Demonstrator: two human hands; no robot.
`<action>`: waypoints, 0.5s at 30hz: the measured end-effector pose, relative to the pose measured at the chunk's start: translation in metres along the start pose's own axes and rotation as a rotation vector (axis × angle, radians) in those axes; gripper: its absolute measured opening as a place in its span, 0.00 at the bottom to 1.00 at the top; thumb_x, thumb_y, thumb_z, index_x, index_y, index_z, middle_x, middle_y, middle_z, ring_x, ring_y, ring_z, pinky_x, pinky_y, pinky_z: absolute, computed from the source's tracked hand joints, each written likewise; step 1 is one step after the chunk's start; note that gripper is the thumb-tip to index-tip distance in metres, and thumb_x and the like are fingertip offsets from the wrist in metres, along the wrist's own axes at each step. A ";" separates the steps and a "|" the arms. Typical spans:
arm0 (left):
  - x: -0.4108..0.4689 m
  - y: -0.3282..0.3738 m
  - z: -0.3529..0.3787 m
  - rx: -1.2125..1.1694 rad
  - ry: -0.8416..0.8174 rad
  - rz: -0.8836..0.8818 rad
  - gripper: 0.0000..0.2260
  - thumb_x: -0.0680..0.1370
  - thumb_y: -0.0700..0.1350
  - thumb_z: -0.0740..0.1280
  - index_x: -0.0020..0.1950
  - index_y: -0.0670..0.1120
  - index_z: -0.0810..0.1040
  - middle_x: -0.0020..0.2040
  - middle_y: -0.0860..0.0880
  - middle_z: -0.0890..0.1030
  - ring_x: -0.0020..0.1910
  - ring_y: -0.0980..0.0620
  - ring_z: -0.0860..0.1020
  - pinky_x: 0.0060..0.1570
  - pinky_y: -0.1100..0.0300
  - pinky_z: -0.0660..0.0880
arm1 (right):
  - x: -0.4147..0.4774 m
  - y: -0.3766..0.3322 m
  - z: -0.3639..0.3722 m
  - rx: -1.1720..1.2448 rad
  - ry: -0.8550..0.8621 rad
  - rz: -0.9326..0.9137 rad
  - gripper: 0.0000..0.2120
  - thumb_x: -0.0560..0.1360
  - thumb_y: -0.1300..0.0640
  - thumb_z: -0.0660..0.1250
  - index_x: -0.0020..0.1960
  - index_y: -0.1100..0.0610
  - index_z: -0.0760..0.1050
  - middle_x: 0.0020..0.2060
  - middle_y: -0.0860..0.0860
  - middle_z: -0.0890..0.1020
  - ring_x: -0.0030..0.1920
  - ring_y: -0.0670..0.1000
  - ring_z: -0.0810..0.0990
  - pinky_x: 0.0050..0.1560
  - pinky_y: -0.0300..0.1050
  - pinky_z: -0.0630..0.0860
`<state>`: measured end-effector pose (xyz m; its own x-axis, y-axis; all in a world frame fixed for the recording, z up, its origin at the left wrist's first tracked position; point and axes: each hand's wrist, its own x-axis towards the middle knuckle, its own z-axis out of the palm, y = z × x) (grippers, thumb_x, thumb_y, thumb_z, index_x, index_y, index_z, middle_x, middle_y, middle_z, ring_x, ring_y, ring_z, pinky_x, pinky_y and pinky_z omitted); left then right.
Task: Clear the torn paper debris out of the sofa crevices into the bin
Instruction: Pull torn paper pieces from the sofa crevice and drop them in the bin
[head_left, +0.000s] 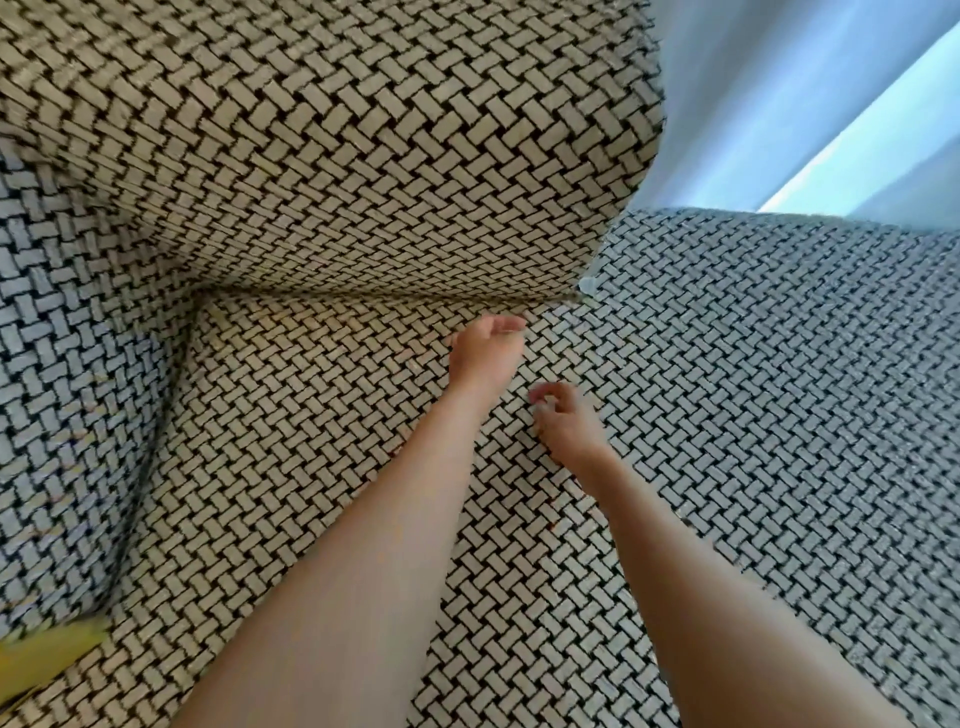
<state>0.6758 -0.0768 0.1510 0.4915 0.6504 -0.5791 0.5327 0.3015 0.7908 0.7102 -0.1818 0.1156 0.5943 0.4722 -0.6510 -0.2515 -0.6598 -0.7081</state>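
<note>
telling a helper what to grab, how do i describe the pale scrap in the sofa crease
Follow the crease under the back cushion rightward to the cushion's lower corner. The pale scrap sits at that corner, past the left hand. It is the only plain bluish-white fleck against the woven black-and-cream fabric.

Both your forearms reach forward. Your left hand (485, 358) leads, fingers loosely curled, holding nothing. Your right hand (569, 428) sits just behind, fingertips bunched; any hold is unclear.
</note>
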 end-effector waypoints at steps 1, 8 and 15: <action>0.003 0.001 0.005 0.011 -0.006 -0.011 0.09 0.77 0.39 0.60 0.47 0.52 0.75 0.59 0.50 0.76 0.56 0.51 0.75 0.55 0.56 0.74 | 0.003 -0.004 -0.002 0.030 0.011 -0.013 0.12 0.77 0.66 0.55 0.58 0.58 0.70 0.37 0.50 0.72 0.30 0.45 0.65 0.29 0.38 0.64; 0.025 0.013 0.045 -0.006 -0.044 -0.027 0.09 0.77 0.38 0.59 0.53 0.48 0.74 0.51 0.50 0.77 0.34 0.59 0.70 0.33 0.67 0.68 | 0.037 -0.015 -0.057 0.017 0.137 -0.062 0.12 0.78 0.64 0.58 0.60 0.57 0.70 0.37 0.48 0.73 0.31 0.45 0.68 0.31 0.38 0.69; 0.043 0.019 0.082 -0.291 0.022 -0.195 0.08 0.77 0.35 0.59 0.42 0.48 0.68 0.42 0.48 0.75 0.40 0.54 0.72 0.46 0.60 0.71 | 0.072 -0.023 -0.077 0.069 0.123 -0.141 0.14 0.75 0.64 0.63 0.60 0.56 0.69 0.36 0.50 0.73 0.30 0.45 0.68 0.28 0.36 0.66</action>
<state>0.7636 -0.1001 0.1251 0.3829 0.5749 -0.7231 0.3948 0.6058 0.6907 0.8173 -0.1783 0.1062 0.7154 0.4792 -0.5085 -0.2080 -0.5488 -0.8097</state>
